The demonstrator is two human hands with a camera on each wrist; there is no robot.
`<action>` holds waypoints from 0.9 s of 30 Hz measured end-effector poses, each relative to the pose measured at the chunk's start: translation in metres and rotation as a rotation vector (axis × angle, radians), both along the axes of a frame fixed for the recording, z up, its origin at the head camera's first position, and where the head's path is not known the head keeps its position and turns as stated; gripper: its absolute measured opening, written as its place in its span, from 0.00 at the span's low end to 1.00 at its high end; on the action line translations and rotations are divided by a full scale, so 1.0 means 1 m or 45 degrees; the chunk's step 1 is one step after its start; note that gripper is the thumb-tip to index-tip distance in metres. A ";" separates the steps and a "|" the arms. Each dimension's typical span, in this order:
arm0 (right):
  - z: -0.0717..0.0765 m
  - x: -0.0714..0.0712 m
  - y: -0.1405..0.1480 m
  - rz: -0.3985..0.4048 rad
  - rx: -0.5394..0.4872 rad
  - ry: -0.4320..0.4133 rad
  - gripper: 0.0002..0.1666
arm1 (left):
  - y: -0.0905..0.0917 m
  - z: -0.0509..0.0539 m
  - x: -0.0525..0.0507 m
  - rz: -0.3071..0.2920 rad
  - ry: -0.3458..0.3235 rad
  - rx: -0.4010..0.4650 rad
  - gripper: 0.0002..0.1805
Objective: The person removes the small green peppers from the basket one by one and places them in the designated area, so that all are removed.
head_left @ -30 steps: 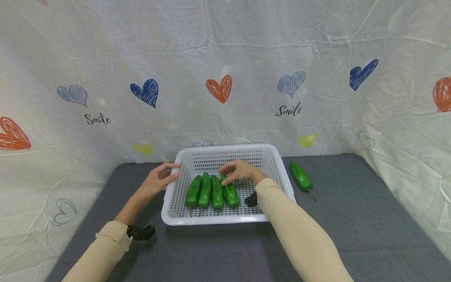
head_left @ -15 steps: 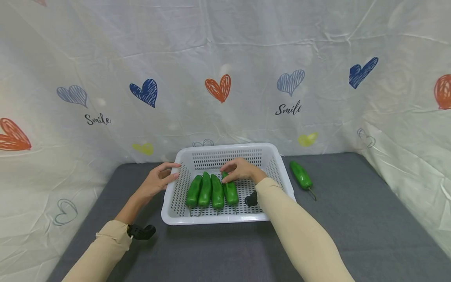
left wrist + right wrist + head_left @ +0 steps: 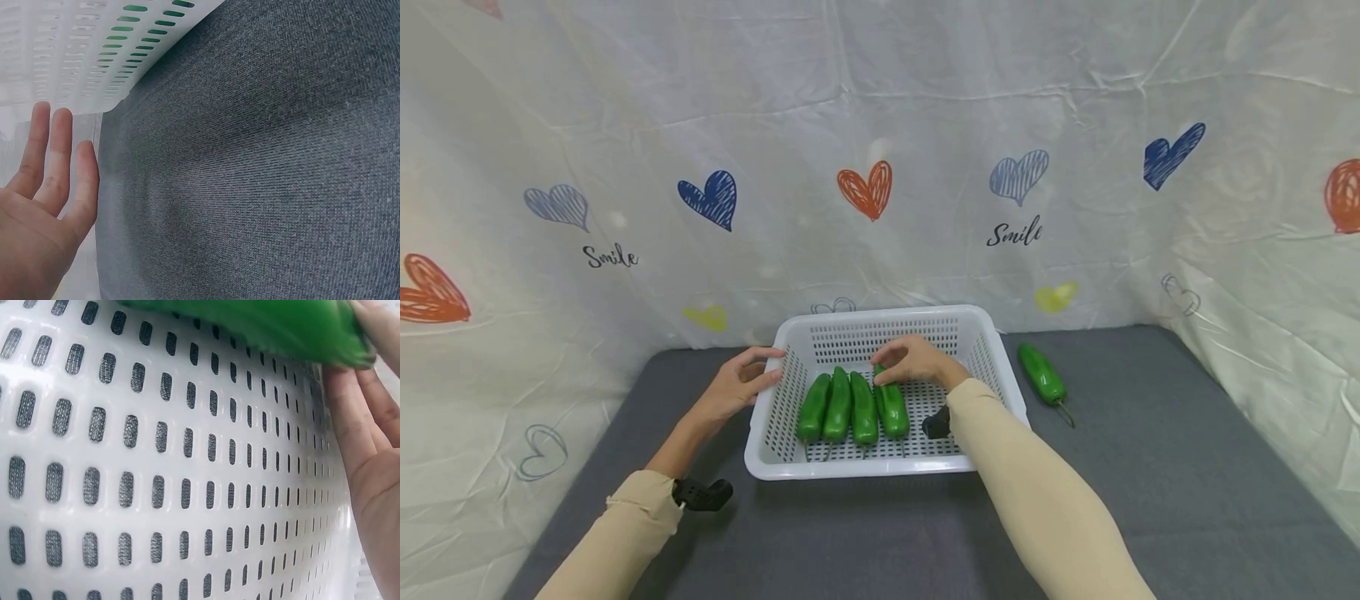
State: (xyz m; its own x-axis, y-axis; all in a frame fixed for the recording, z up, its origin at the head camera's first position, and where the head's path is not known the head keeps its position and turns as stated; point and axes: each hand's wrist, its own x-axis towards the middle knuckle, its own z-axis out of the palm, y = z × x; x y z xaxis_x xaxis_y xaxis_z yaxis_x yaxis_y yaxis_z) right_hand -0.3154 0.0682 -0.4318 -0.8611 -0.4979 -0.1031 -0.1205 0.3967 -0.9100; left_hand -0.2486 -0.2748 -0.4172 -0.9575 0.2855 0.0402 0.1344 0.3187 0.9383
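Several green chili peppers (image 3: 837, 406) lie side by side, stems toward me, in a white perforated plastic basket (image 3: 857, 468). My right hand (image 3: 917, 362) reaches over the basket and pinches the far tip of the rightmost chili pepper (image 3: 892, 410). In the right wrist view, that tip sits between the thumb and the fingers (image 3: 350, 415), just over the slotted floor. My left hand (image 3: 733, 387) touches the basket's left rim with thumb and index finger. Its other fingers (image 3: 59, 159) look straight in the left wrist view, outside the wall.
Another green chili pepper (image 3: 1042, 375) lies on the dark grey table cloth (image 3: 1157, 450) to the right of the basket. Behind the table hangs a pale curtain (image 3: 940, 117) with printed hearts. The basket floor shows to the right of the row of peppers.
The rightmost chili pepper's far tip has shifted slightly to the right with my right hand, so the pepper lies straighter. My left hand stays at the rim.
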 end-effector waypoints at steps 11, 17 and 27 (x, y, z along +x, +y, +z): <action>0.002 -0.002 0.002 -0.030 -0.227 -0.168 0.24 | -0.001 0.000 0.000 0.005 -0.010 0.013 0.27; 0.009 -0.005 0.004 -0.015 -0.241 -0.107 0.25 | -0.001 0.000 -0.002 -0.003 0.004 0.006 0.27; 0.025 -0.009 0.003 -0.021 -0.322 -0.026 0.24 | 0.001 0.000 0.000 0.021 0.012 0.004 0.26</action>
